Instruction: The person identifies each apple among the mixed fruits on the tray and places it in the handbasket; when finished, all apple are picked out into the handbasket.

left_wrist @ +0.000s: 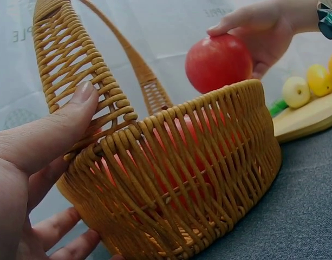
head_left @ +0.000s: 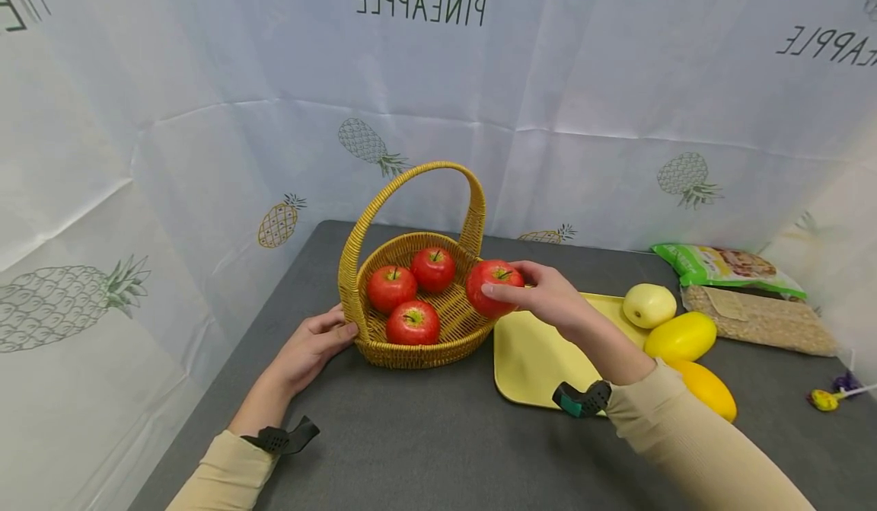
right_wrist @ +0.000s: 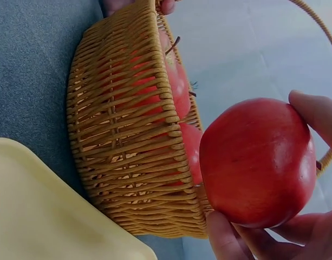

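Note:
A wicker basket [head_left: 425, 355] with a tall arched handle stands on the dark table, and three red apples [head_left: 413, 323] lie inside it. My right hand [head_left: 551, 298] holds another red apple [right_wrist: 258, 162] between thumb and fingers, over the basket's right rim. At the basket's left end, my left hand [head_left: 317, 347] grips the side by the foot of the handle. Its thumb [left_wrist: 79, 105] lies on the woven handle, while the other fingers reach along the basket's outer wall. The wicker partly hides the apples inside in both wrist views.
Right of the basket lies a yellow tray [head_left: 534, 359], partly under my right forearm. A pale round fruit [head_left: 648, 305] and two yellow fruits [head_left: 680, 336] sit around its right side. Farther right are a green packet [head_left: 733, 267], a bag of grains [head_left: 760, 319] and lollipops [head_left: 824, 400].

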`<state>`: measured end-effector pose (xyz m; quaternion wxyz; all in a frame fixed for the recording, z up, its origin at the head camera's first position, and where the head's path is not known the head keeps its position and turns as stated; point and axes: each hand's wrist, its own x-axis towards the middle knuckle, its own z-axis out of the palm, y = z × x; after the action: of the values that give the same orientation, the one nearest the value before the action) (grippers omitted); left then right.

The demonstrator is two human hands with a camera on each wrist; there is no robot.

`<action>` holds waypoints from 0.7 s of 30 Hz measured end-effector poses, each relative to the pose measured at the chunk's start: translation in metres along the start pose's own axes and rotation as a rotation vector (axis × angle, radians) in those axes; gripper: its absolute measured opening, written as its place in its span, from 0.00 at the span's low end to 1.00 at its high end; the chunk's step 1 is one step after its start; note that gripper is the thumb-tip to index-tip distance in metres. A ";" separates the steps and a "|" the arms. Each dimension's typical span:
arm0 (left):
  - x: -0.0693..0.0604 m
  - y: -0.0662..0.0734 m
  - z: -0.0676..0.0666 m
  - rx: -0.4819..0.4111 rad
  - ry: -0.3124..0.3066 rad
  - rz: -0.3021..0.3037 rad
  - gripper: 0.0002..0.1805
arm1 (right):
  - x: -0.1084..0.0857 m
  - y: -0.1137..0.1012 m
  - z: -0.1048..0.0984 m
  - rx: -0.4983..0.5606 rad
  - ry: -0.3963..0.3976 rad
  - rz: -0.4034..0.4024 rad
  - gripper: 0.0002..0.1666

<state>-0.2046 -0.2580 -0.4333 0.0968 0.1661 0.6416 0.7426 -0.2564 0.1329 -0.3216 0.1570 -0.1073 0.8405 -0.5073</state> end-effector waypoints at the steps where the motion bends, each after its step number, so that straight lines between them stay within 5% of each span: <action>1: 0.000 0.000 0.000 0.000 0.001 -0.001 0.12 | 0.001 -0.001 0.000 -0.002 -0.008 -0.003 0.42; 21: -0.001 0.002 0.002 0.015 0.014 0.002 0.16 | 0.022 -0.017 0.007 -0.211 -0.184 -0.034 0.49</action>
<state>-0.2028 -0.2572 -0.4313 0.0902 0.1623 0.6476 0.7390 -0.2743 0.1121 -0.3134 0.2128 -0.1835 0.8693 -0.4066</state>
